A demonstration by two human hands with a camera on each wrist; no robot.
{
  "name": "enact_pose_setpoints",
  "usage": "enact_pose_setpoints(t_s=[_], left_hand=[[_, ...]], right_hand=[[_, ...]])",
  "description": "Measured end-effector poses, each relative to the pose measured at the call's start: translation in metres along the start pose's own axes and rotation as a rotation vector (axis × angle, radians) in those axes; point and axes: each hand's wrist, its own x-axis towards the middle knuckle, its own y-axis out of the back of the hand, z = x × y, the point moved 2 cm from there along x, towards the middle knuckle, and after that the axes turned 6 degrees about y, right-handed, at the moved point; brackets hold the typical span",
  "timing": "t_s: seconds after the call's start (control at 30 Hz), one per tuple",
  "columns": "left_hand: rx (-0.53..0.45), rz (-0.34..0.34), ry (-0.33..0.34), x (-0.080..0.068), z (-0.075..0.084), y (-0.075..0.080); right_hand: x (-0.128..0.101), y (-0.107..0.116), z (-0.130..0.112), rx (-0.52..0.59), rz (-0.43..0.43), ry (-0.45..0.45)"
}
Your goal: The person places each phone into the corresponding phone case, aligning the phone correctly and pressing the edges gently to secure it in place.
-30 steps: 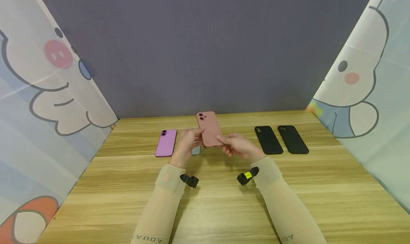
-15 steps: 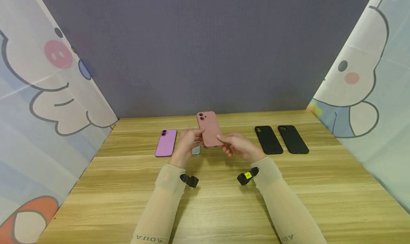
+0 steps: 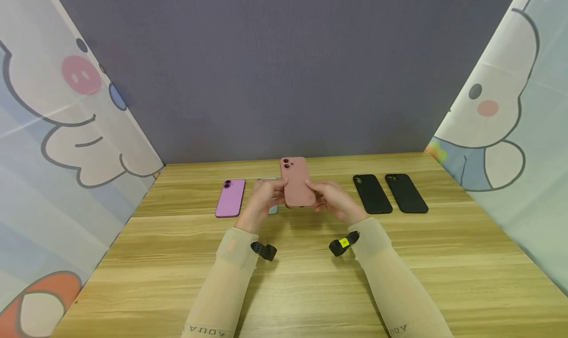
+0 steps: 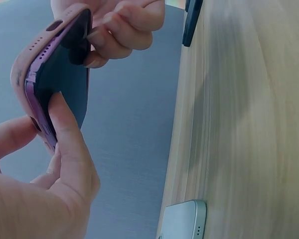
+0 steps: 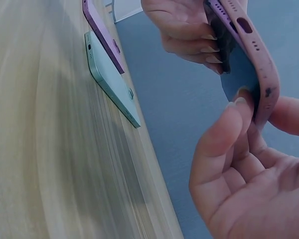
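Both hands hold a phone in a dusty pink case [image 3: 296, 181] above the wooden table [image 3: 284, 279], its back with two camera holes facing the head camera. My left hand [image 3: 265, 198] grips its left edge, thumb on the screen side [image 4: 65, 124]. My right hand [image 3: 330, 200] grips the right edge, thumb pressed on the case rim [image 5: 241, 107]. The wrist views show a purple phone inside the pink case [image 4: 35, 84]. A pale green phone [image 3: 271, 209] lies on the table, mostly hidden behind my left hand, and shows clearly in the right wrist view [image 5: 112, 84].
A purple phone [image 3: 230, 197] lies flat left of the hands. Two black cases [image 3: 372, 193] [image 3: 406, 193] lie side by side to the right. A grey wall stands behind the table, and cartoon-printed curtains close off both sides.
The pink-cased phone has shifted slightly right and turned more upright. Both hands have closed in around its lower edges.
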Motion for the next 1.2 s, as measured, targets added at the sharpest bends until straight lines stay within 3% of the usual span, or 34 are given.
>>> enact_pose_setpoints(t_s=[0.17, 0.87, 1.2], left_hand=[[0.033, -0.022, 0.013, -0.0002, -0.0002, -0.0029], [0.068, -0.039, 0.016, -0.0044, 0.0047, -0.0045], [0.077, -0.098, 0.015, -0.0053, 0.0047, -0.0082]], right_hand=[[0.0008, 0.0015, 0.0006, 0.022, 0.039, 0.005], [0.0010, 0.0023, 0.0007, 0.042, 0.052, 0.040], [0.0018, 0.0034, 0.0000, 0.084, 0.108, 0.041]])
